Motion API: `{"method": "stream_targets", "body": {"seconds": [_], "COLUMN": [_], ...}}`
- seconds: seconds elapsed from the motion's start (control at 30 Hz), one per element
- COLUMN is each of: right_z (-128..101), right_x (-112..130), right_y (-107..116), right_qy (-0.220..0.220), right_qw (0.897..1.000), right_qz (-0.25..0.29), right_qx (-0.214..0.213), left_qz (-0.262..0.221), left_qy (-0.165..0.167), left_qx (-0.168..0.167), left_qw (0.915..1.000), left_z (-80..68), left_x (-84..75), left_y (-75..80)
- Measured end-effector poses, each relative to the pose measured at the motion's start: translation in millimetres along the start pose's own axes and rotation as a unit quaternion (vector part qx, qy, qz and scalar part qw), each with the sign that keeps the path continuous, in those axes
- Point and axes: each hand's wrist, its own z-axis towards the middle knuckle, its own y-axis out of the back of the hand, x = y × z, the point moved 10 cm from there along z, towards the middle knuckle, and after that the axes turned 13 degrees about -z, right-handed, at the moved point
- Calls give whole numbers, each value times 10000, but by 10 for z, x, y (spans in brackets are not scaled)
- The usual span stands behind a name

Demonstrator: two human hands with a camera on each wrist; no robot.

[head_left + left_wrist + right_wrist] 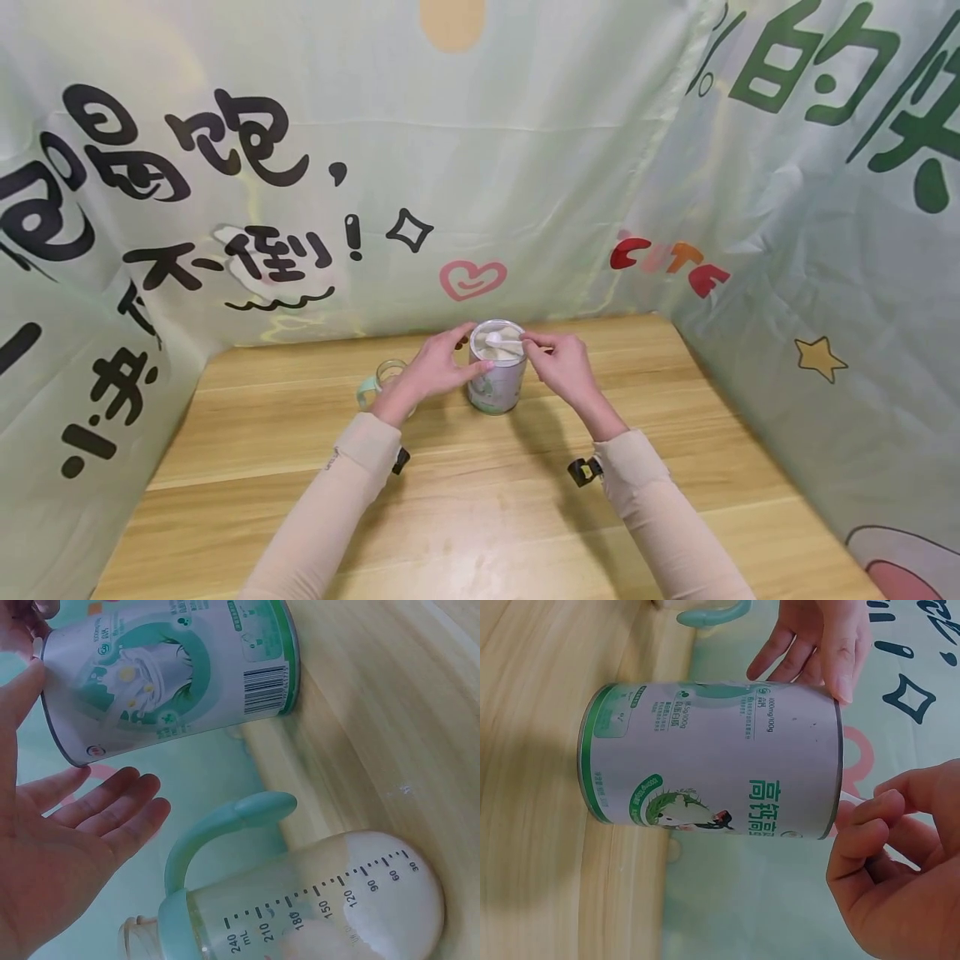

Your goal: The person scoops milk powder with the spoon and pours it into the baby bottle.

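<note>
A milk powder can [495,379] with a green and white label stands open on the wooden table [480,500]. A white scoop [501,339] lies over the powder at the can's mouth. My right hand [536,348] pinches the scoop's handle [849,798] at the right rim. My left hand [461,357] steadies the can from the left with relaxed, straight fingers [832,652], and its thumb [19,694] touches the rim. In the left wrist view the left hand's palm [60,847] is spread beside the can [172,675].
A clear baby bottle [322,907] with a teal handle [225,825] stands just left of the can, partly hidden behind my left hand in the head view [384,373]; it holds white powder at the bottom. Printed fabric walls [825,250] close in the table on three sides.
</note>
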Motion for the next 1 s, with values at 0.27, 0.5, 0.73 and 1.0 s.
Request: {"method": "stream_targets", "body": {"seconds": [0.27, 0.5, 0.73, 1.0], "right_z": [26, 70, 81, 79], "right_x": [108, 153, 289, 340], "right_y": [-21, -65, -115, -203], "right_qy": [312, 585, 1081, 1422], "right_qw": [9985, 9963, 9889, 9806], "right_qz": [-443, -626, -1005, -1347], "right_qx": [0, -81, -168, -111], "left_qz": [2, 56, 141, 136], "left_qy": [32, 33, -43, -63], "left_qx": [4, 13, -7, -18], "left_qw": [10000, 10000, 9999, 9999], "left_z": [7, 3, 11, 15], "left_x": [16, 5, -9, 4], "left_y": [-3, 5, 7, 0]}}
